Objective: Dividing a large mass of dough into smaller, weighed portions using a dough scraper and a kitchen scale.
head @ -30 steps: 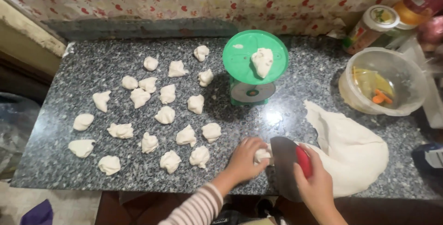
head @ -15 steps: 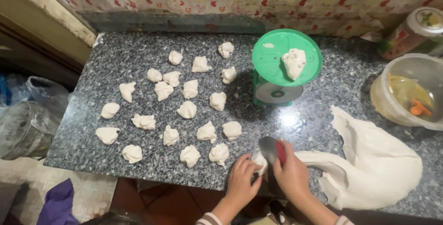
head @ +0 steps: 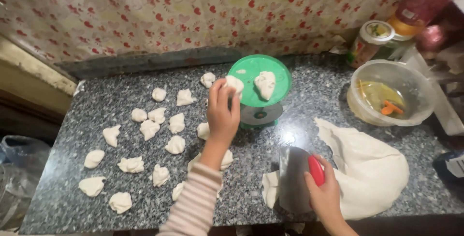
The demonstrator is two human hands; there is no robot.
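Left hand (head: 222,115) lifts a dough piece (head: 235,84) beside the green scale (head: 259,88).

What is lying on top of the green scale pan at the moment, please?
One dough lump rests on the green scale pan. The left hand holds a second dough piece at its left rim; whether it touches the pan cannot be told, since the fingers cover its underside.
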